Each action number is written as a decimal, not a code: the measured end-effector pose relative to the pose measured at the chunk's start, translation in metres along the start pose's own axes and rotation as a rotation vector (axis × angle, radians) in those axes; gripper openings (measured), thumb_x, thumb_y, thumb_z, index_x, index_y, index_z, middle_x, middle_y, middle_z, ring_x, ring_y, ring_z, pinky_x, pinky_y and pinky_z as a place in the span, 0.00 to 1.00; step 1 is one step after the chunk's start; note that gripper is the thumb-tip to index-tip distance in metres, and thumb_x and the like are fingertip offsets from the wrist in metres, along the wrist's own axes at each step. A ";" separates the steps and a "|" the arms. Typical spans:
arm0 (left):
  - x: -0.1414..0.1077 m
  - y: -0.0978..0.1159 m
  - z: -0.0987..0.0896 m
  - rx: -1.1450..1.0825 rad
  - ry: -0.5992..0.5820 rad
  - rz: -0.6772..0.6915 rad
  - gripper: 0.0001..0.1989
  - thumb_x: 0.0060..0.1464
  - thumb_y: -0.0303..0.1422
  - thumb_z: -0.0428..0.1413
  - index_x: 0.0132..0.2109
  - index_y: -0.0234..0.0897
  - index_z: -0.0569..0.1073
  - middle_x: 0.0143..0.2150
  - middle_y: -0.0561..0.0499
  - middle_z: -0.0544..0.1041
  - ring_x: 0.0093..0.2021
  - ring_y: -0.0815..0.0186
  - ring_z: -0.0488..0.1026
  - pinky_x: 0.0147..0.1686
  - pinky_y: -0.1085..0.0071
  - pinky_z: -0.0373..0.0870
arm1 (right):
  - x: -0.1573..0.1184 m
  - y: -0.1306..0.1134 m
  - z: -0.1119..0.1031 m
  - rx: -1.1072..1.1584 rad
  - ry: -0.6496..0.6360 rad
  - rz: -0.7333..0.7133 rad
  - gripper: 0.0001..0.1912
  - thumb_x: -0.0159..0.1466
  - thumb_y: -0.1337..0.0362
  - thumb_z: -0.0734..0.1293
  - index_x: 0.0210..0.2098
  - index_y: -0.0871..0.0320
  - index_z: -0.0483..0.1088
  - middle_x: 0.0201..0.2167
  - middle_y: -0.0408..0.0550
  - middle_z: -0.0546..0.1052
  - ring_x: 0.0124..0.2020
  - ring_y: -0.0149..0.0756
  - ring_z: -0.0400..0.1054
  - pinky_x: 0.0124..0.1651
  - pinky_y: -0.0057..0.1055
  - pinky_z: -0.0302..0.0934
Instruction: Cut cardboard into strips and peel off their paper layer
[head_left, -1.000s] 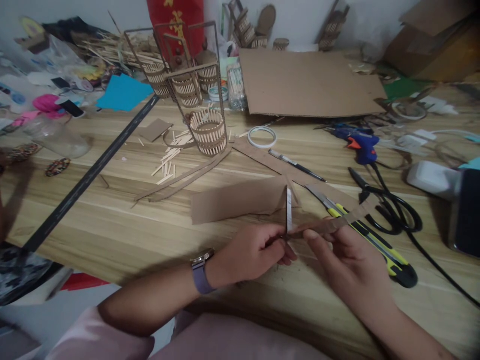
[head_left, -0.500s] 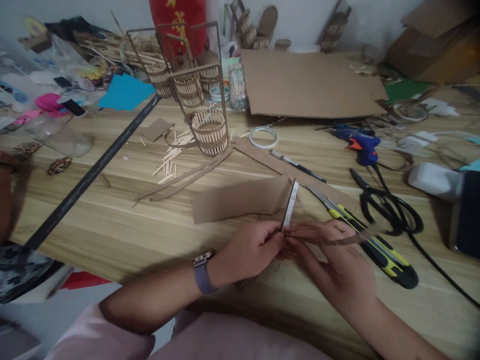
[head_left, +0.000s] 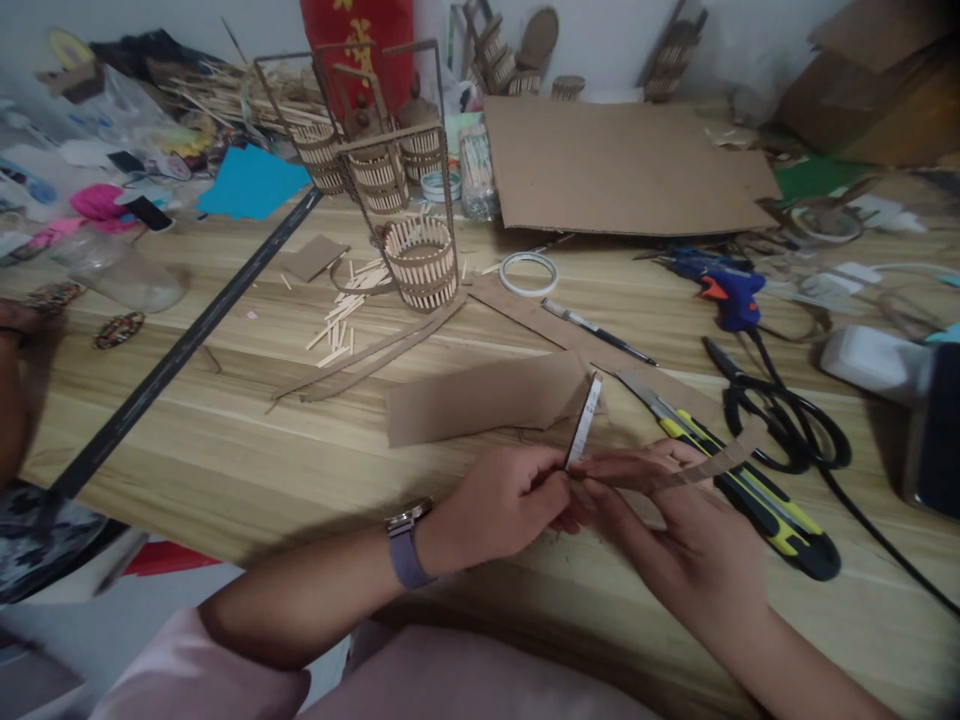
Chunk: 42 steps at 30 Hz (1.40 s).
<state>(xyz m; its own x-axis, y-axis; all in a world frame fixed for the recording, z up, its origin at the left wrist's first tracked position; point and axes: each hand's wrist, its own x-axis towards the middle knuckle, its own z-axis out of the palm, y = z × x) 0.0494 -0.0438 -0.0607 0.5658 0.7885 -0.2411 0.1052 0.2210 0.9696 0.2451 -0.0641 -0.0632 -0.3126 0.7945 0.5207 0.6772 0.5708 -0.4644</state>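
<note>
My left hand [head_left: 502, 505], with a watch on its wrist, is closed round the lower end of a narrow strip with a pale printed face [head_left: 585, 420]. Close against it, my right hand [head_left: 686, 520] pinches a thin brown cardboard strip [head_left: 716, 460] that curves up to the right between its fingers. The fingertips of both hands nearly meet, and what lies between them is partly hidden. Just beyond the hands a cardboard piece [head_left: 480, 400] rests on the table. A yellow and black cutter [head_left: 772, 510] lies beside my right hand.
Small stick baskets [head_left: 421, 265] with tall handles stand beyond loose sticks [head_left: 352, 300]. Scissors [head_left: 780, 410], a blue glue gun [head_left: 735, 298] and its cable lie right. A large cardboard sheet [head_left: 630, 170] is at the back. Another person's arm [head_left: 11, 400] shows at the left edge.
The pale strip has tipped and dropped slightly between my hands. My right hand has shifted a little right and down, and the brown strip's free end now stands higher.
</note>
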 end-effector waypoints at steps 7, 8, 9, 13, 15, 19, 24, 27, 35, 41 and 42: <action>0.005 0.002 0.001 -0.273 -0.001 -0.055 0.11 0.60 0.38 0.56 0.39 0.33 0.76 0.33 0.49 0.79 0.34 0.65 0.78 0.39 0.70 0.74 | 0.001 0.001 0.002 0.062 0.052 0.073 0.03 0.69 0.63 0.68 0.39 0.48 0.75 0.34 0.41 0.83 0.37 0.40 0.79 0.43 0.40 0.71; 0.007 0.003 0.000 -0.344 -0.010 -0.070 0.11 0.58 0.38 0.58 0.38 0.33 0.76 0.32 0.49 0.79 0.34 0.66 0.77 0.40 0.69 0.74 | 0.002 0.000 0.002 0.084 0.059 0.086 0.03 0.69 0.63 0.68 0.39 0.48 0.74 0.35 0.42 0.83 0.38 0.40 0.79 0.42 0.40 0.71; 0.008 0.004 0.000 -0.412 -0.016 -0.090 0.11 0.56 0.38 0.59 0.36 0.33 0.76 0.32 0.49 0.79 0.33 0.66 0.77 0.41 0.69 0.74 | 0.002 0.000 0.003 0.104 0.059 0.093 0.03 0.69 0.64 0.68 0.39 0.48 0.74 0.35 0.42 0.83 0.39 0.40 0.79 0.43 0.40 0.71; 0.010 0.006 -0.003 -0.599 -0.009 -0.222 0.10 0.48 0.35 0.64 0.35 0.33 0.76 0.31 0.50 0.79 0.31 0.66 0.77 0.40 0.69 0.74 | 0.003 -0.001 0.004 0.141 0.058 0.069 0.03 0.69 0.64 0.68 0.39 0.48 0.74 0.36 0.42 0.84 0.38 0.41 0.80 0.45 0.43 0.71; 0.011 0.005 -0.004 -0.639 -0.003 -0.266 0.10 0.46 0.34 0.65 0.35 0.32 0.77 0.31 0.50 0.79 0.31 0.67 0.78 0.39 0.70 0.73 | 0.003 -0.001 0.004 0.136 0.065 0.054 0.04 0.69 0.65 0.68 0.39 0.47 0.74 0.36 0.42 0.84 0.38 0.41 0.80 0.46 0.43 0.70; 0.011 0.003 -0.004 -0.671 -0.011 -0.280 0.08 0.45 0.32 0.64 0.34 0.32 0.77 0.31 0.50 0.80 0.31 0.67 0.78 0.39 0.70 0.73 | 0.004 -0.001 0.004 0.126 0.030 0.044 0.04 0.69 0.65 0.68 0.39 0.48 0.74 0.37 0.42 0.85 0.39 0.40 0.80 0.46 0.42 0.70; 0.012 0.000 -0.004 -0.695 -0.047 -0.286 0.09 0.44 0.31 0.63 0.35 0.33 0.77 0.31 0.50 0.80 0.30 0.67 0.78 0.39 0.69 0.73 | 0.005 -0.002 0.003 0.117 0.041 0.026 0.04 0.69 0.65 0.68 0.38 0.49 0.74 0.36 0.42 0.84 0.37 0.39 0.80 0.44 0.41 0.72; 0.013 0.000 -0.004 -0.684 -0.049 -0.277 0.09 0.44 0.30 0.62 0.35 0.33 0.77 0.30 0.51 0.80 0.30 0.67 0.77 0.38 0.70 0.72 | 0.006 -0.003 0.003 0.121 0.047 0.023 0.04 0.69 0.66 0.68 0.38 0.49 0.73 0.36 0.41 0.84 0.38 0.38 0.80 0.44 0.39 0.72; 0.013 0.001 -0.002 -0.644 -0.023 -0.251 0.09 0.43 0.31 0.60 0.34 0.33 0.77 0.30 0.51 0.79 0.29 0.67 0.75 0.37 0.70 0.70 | 0.005 -0.006 0.002 0.126 0.038 0.053 0.04 0.68 0.65 0.68 0.39 0.47 0.74 0.35 0.42 0.84 0.37 0.41 0.80 0.43 0.41 0.72; 0.011 0.004 -0.003 -0.478 -0.039 -0.210 0.09 0.43 0.35 0.59 0.32 0.34 0.75 0.28 0.51 0.76 0.30 0.67 0.73 0.35 0.70 0.66 | 0.004 -0.006 0.002 0.145 0.047 0.074 0.04 0.67 0.65 0.69 0.36 0.48 0.74 0.34 0.43 0.84 0.36 0.42 0.79 0.41 0.41 0.72; 0.011 0.005 -0.003 -0.455 -0.044 -0.204 0.09 0.43 0.36 0.59 0.31 0.34 0.75 0.27 0.51 0.75 0.30 0.67 0.72 0.35 0.70 0.65 | 0.003 -0.006 0.002 0.143 0.038 0.083 0.05 0.68 0.65 0.68 0.37 0.47 0.75 0.34 0.43 0.84 0.37 0.42 0.79 0.42 0.41 0.72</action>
<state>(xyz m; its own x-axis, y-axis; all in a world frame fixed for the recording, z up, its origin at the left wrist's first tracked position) 0.0535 -0.0323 -0.0582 0.6058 0.6803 -0.4125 -0.1441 0.6037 0.7841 0.2384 -0.0649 -0.0604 -0.2322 0.8331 0.5020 0.5970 0.5295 -0.6027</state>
